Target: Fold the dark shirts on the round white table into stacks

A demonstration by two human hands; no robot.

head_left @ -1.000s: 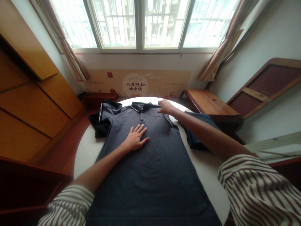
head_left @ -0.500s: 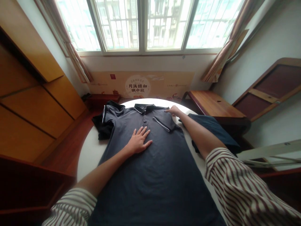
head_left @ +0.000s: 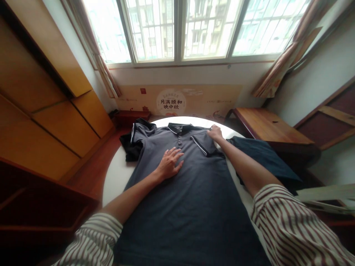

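Note:
A dark grey polo shirt (head_left: 191, 199) lies front up on a round white table (head_left: 116, 177), its buttoned collar toward the window. My left hand (head_left: 169, 162) rests over the chest below the buttons, fingers apart and slightly bent, holding nothing. At the shoulder on the right, my right hand (head_left: 215, 133) is closed on the shirt's edge by the sleeve seam. That white-trimmed sleeve is folded inward over the shirt body. The other sleeve (head_left: 142, 133) stretches out to the left, above a dark garment.
Black folded cloth (head_left: 132, 149) sits at the table's left edge. Dark blue cloth (head_left: 260, 155) lies to the right, beneath my right forearm. Beyond stand a wooden side table (head_left: 271, 125) and a low red-brown piece of furniture (head_left: 131, 117). Wooden cabinets (head_left: 61, 125) line the left.
The view has turned a little left, so everything sits farther right. My left fingers have bent slightly. My right hand stays at the shirt's shoulder, its fingers more curled.

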